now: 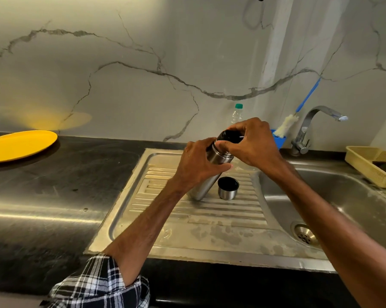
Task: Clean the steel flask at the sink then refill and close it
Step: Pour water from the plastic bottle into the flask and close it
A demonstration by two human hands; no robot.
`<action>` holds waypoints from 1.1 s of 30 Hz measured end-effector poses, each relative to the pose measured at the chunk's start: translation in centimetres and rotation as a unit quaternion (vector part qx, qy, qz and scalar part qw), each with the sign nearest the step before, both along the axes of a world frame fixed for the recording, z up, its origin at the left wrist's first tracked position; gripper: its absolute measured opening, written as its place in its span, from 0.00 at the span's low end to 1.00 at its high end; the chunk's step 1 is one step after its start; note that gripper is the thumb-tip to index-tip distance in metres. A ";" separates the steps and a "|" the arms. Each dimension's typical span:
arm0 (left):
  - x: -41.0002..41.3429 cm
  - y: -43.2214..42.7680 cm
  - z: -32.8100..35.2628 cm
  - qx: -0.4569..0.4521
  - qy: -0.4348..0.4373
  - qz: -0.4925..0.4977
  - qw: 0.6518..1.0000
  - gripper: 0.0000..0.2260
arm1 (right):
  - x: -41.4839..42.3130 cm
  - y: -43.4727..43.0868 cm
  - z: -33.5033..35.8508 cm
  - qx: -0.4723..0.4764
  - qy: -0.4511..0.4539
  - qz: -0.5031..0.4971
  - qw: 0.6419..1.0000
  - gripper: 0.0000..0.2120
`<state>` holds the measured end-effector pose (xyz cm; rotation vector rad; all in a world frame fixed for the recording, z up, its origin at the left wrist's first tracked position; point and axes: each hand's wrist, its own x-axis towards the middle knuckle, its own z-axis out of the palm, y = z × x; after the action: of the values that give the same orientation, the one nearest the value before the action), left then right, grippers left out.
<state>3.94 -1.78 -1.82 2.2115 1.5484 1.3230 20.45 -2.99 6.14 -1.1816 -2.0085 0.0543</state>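
Soft, even daylight fills the scene, apparently from the upper left, where the marble wall (143,52) glows brightest and a yellow plate (18,145) throws a warm yellow cast onto the wall behind it. A long streak of glare runs across the dark counter (43,210) at left, and duller sheen spreads over the steel drainboard (187,218) and sink (354,196), while the forearms cast only faint, soft shadows. Wide-angle distortion bows the counter's edge and stretches the frame's corners, where the checked sleeve (103,285) looks slightly soft; the centre stays sharp.
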 end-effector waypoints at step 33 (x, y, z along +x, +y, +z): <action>-2.2 -1.3 1.3 -0.005 -0.003 -0.012 1.000 0.31 | 1.5 -0.6 -3.8 -0.238 0.298 0.149 0.912 0.28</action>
<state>1.78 -3.08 -0.49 2.2108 1.5181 1.3101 21.98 -3.55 2.33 -0.9626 -1.6312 0.9878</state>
